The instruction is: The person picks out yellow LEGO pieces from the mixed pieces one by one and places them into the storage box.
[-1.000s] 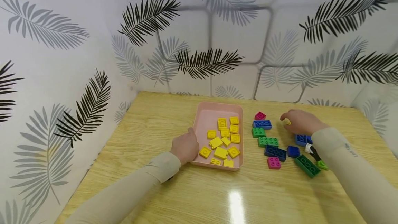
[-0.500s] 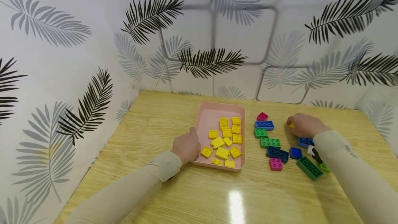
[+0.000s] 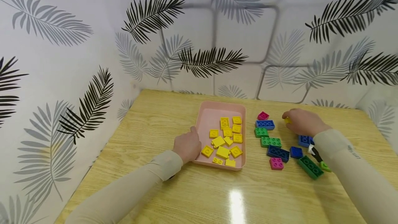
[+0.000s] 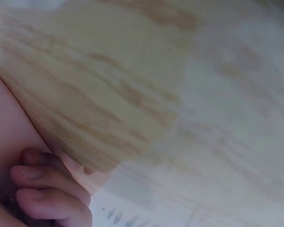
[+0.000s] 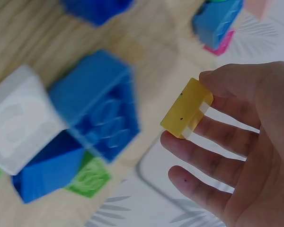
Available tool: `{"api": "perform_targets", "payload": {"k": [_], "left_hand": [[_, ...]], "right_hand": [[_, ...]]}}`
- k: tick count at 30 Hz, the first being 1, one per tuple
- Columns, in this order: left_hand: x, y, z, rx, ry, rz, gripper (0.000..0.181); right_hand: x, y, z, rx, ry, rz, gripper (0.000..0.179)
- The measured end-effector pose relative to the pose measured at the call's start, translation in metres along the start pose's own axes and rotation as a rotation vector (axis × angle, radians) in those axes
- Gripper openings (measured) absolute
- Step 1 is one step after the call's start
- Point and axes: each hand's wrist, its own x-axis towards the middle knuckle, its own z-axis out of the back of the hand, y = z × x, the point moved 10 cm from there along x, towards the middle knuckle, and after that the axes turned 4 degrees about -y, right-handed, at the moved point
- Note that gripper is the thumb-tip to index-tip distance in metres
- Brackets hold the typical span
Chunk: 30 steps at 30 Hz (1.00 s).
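In the head view my left hand is at the near left side of a shallow pink tray, gripping its edge. Curled fingers lie against the tray's pink side in the left wrist view. Several yellow toy bricks lie loose inside the tray. My right hand is over the far right of the table, pinching a small yellow brick between thumb and fingers. Just nearer than this hand lie a blue brick and a white piece.
Right of the tray, loose bricks are scattered: a red one, a light green one, a dark blue one, a pink one and a long dark green one. A patterned wall stands behind the wooden table.
My right hand dipped slightly toward the table, then rose a little, with the yellow brick in its fingers. My left hand stays at the tray. The head view has shifted slightly.
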Motion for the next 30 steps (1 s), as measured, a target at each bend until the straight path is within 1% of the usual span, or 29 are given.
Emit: {"api": "perform_targets", "payload": {"k": [6, 10, 13, 16, 22, 26, 30], "left_hand": [[-0.001, 0.002, 0.001, -0.002, 0.002, 0.012, 0.061], [0.0, 0.002, 0.001, 0.009, 0.0, 0.009, 0.061], [0.0, 0.001, 0.0, 0.015, -0.005, 0.008, 0.061], [0.0, 0.001, 0.0, 0.014, -0.001, 0.018, 0.06], [0.001, 0.003, 0.0, 0.014, 0.014, 0.035, 0.059], [0.001, 0.003, 0.0, 0.009, 0.02, 0.04, 0.06], [0.001, 0.002, 0.0, 0.015, 0.019, 0.031, 0.063]], "right_hand": [[0.002, 0.035, 0.025, -0.013, -0.08, 0.087, 0.032], [0.005, 0.061, 0.043, 0.0, -0.118, 0.118, 0.032], [0.009, 0.083, 0.053, 0.011, -0.131, 0.138, 0.032], [0.015, 0.106, 0.06, 0.011, -0.142, 0.176, 0.032], [0.032, 0.149, 0.063, 0.027, -0.131, 0.229, 0.034], [0.043, 0.176, 0.057, 0.029, -0.107, 0.265, 0.035], [0.053, 0.199, 0.05, 0.043, -0.084, 0.311, 0.035]]}}
